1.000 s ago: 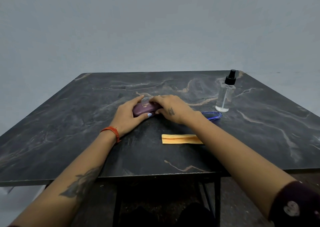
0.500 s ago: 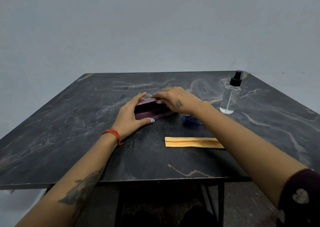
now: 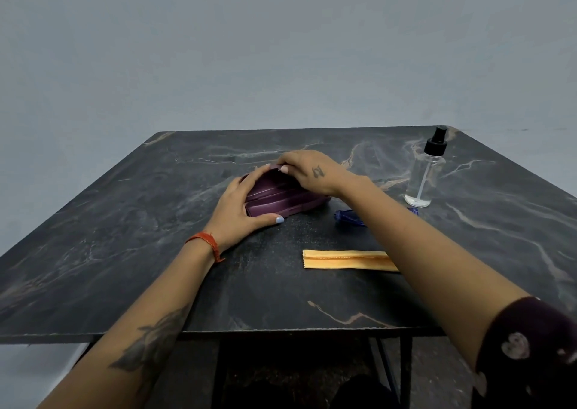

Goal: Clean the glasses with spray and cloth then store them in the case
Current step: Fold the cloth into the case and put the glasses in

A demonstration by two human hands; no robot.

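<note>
- left hand (image 3: 240, 211) grips the left end of the purple case (image 3: 281, 197), thumb along the near edge, fingers curled over the top
- right hand (image 3: 307, 171) comes over the far side of the case, fingertips (image 3: 284, 168) pinching the lid's upper edge right beside the left hand's fingertips
- case sits on the dark marble table (image 3: 125, 236) between the two hands, lid raised part way, ribbed purple inside facing the camera; can't tell what's inside
- blue glasses (image 3: 348, 214) lie on the table just right of the case, under and near side of the right wrist, mostly hidden by the forearm; a bit of blue shows past the arm's far side too
- orange cloth (image 3: 343, 259), folded in a strip, flat on the table nearer the camera than both hands, its right end under the right forearm
- clear spray bottle (image 3: 424, 179) with black pump stands upright well right of the right hand, apart from everything
- orange wristband (image 3: 206, 241) on the left wrist
</note>
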